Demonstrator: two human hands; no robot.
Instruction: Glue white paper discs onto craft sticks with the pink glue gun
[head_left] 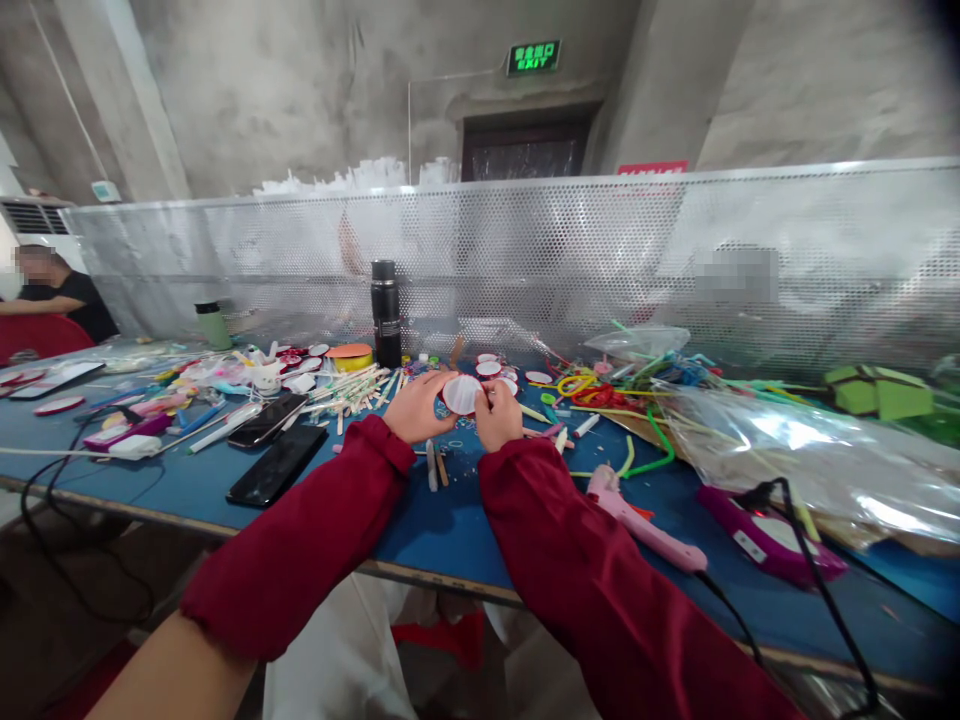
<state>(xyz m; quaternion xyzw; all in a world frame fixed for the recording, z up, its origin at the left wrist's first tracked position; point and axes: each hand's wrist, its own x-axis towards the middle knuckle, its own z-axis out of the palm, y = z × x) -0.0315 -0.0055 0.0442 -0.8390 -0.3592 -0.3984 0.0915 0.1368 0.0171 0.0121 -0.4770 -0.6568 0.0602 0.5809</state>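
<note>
A round white disc with a red rim [462, 395] is held up over the blue table [405, 530] between both hands. My left hand [417, 408] grips its left edge, fingers curled round it. At the right edge, my right hand [499, 414] pinches the rim between thumb and fingers. Similar white discs [487, 368] lie just behind the hands. Below them on the table are a couple of short sticks [441, 466]. A pink glue gun [645, 522] lies to the right of my right forearm.
Two black phones [277, 466] lie left of my arms. A black bottle [385, 315] stands behind, before a perforated metal screen [300, 260]. Coloured pipe cleaners and clear plastic bags [795, 440] cover the right side. A purple box [772, 535] has a black cable. Another person [67, 295] sits far left.
</note>
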